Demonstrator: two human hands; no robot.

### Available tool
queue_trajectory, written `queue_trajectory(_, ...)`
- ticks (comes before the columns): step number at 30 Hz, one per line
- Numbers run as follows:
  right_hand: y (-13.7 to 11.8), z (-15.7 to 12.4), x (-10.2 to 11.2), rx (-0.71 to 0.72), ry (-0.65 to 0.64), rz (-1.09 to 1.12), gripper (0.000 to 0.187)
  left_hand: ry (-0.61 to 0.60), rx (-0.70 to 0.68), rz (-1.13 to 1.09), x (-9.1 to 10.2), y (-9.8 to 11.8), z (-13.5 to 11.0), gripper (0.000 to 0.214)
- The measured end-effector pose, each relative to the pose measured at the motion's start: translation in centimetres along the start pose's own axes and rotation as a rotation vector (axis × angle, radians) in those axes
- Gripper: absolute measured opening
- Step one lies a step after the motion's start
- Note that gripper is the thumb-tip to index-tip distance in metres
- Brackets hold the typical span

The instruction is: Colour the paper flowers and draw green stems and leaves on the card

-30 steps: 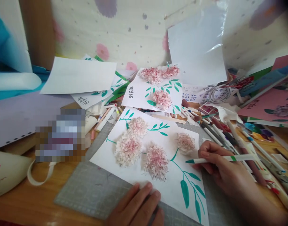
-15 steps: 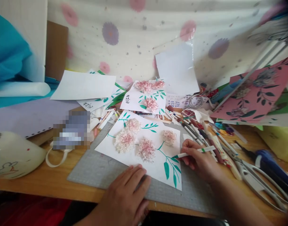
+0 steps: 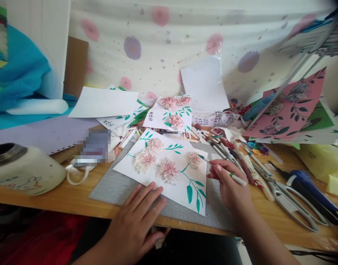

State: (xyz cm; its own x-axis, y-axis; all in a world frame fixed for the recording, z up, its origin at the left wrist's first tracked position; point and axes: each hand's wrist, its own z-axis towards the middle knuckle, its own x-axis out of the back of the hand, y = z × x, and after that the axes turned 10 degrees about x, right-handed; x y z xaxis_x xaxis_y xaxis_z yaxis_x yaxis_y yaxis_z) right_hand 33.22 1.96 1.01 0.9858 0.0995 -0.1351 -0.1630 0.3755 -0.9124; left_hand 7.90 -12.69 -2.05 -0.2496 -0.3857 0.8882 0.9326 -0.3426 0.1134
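My right hand (image 3: 231, 180) grips a white marker pen (image 3: 225, 172) with a green band. Its green tip is close to the pink flower at the right of the white paper (image 3: 155, 187); whether it touches cannot be made out. On that sheet are several raised, crinkled pink-and-white flowers (image 3: 169, 171), with green stems and leaves (image 3: 189, 193) drawn around them. My left hand (image 3: 143, 213) lies with fingers spread, its fingertips on the sheet's lower edge. Under the sheet is a grey cutting mat (image 3: 108, 189).
Scissors (image 3: 290, 200) and a blue-handled tool (image 3: 314, 191) lie at the right, beside many loose markers (image 3: 226, 151). Behind stands another flower sheet (image 3: 155, 119). A pink flower card (image 3: 293, 106) leans at right; a pale jar (image 3: 28, 173) lies at left.
The marker tip has moved up from the leaf sprig to the right-hand flower, its angle now reversed. A new leaf shows on the sprig. My left hand has shifted slightly left; the view has turned slightly.
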Motion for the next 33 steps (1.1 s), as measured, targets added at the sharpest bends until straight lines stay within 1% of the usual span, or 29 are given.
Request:
queue_trajectory(1,-0.4,-0.6,-0.4,0.017,-0.039,-0.037,0.018,0.022,-0.002,-0.004,-0.2,0.1,0.1,0.040)
queue_trajectory(3,-0.9,-1.9,-1.4,0.091,-0.141,-0.214,0.018,0.083,0.005,-0.027,-0.7,0.4,0.3,0.040)
queue_trajectory(6,-0.9,-3.3,-2.5,0.163,-0.133,-0.332,0.010,0.134,0.034,-0.064,-1.4,0.8,0.4,0.039)
queue_trajectory(10,-0.6,-3.4,-2.5,0.226,-0.113,-0.457,0.019,0.170,0.008,-0.063,-1.6,0.9,0.5,0.038)
queue_trajectory(13,-0.8,-3.1,-2.1,0.229,-0.128,-0.462,0.024,0.179,-0.008,-0.052,-1.5,0.8,0.5,0.036)
queue_trajectory(16,-1.4,-3.4,-2.5,0.261,-0.195,-0.412,0.027,0.197,-0.016,-0.043,-1.6,0.8,0.5,0.033)
queue_trajectory(18,-1.7,-4.0,-3.3,0.331,-0.254,-0.419,0.025,0.206,-0.017,-0.044,-1.7,0.7,0.5,0.032)
queue_trajectory(22,-2.0,-4.8,-4.7,0.523,-0.391,-0.517,0.022,0.230,-0.032,-0.034,-1.8,0.7,0.4,0.031)
queue_trajectory(24,-2.0,-4.8,-5.0,0.567,-0.424,-0.557,0.021,0.222,-0.030,-0.032,-1.8,0.7,0.4,0.031)
queue_trajectory(28,-1.9,-4.7,-5.0,0.596,-0.450,-0.609,0.021,0.221,-0.026,-0.031,-1.8,0.8,0.5,0.030)
queue_trajectory(32,-1.6,-4.6,-5.1,0.588,-0.480,-0.621,0.020,0.250,-0.033,-0.026,-2.1,0.8,0.5,0.030)
queue_trajectory(33,-1.6,-4.6,-5.1,0.583,-0.481,-0.622,0.020,0.276,-0.044,-0.026,-2.1,0.7,0.4,0.030)
